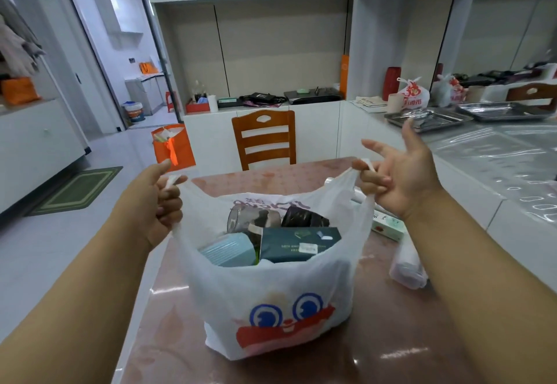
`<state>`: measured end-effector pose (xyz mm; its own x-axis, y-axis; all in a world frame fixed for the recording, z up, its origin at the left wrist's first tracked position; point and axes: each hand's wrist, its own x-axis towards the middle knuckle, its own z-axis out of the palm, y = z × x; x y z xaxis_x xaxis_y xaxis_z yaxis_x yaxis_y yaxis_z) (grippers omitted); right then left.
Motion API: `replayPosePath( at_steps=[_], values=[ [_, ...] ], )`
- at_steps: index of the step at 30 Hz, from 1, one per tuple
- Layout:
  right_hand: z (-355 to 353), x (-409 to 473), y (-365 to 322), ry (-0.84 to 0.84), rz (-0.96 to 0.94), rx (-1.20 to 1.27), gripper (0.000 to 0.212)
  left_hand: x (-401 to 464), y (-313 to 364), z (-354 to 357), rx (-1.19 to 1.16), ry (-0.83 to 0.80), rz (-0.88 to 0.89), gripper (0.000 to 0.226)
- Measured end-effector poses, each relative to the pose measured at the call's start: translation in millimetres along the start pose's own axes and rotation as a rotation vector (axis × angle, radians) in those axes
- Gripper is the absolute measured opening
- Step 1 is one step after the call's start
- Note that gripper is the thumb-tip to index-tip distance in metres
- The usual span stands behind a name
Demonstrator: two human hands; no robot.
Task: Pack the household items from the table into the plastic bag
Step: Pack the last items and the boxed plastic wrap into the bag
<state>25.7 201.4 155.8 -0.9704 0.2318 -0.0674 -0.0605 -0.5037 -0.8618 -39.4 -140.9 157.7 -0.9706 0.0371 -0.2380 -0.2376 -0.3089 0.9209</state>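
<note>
Both hands — left hand (156, 202), right hand (401, 172) — pinch the plastic bag (271, 293) handles, the right's outer fingers splayed. That looser pinch could slip — tipping the load.

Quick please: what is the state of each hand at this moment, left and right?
Left hand: closed, grip on the left handle of the plastic bag.
Right hand: lower fingers curled round the right handle; thumb and forefinger spread.

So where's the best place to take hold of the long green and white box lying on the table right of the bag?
Probably across the narrow width of the long box, near its middle, coming down from above. It lies flat on the table, top face exposed; the plastic bag hides its left end and the right hand holds a handle above it.
</note>
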Motion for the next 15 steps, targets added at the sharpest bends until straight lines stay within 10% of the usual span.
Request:
replayPosePath(
  at_steps=[15],
  values=[
    [-50.2,16.1,41.5,0.180,0.001,-0.680,0.055,-1.9,-21.5,28.0,0.014,-0.161,0.007,0.031]
  ],
)
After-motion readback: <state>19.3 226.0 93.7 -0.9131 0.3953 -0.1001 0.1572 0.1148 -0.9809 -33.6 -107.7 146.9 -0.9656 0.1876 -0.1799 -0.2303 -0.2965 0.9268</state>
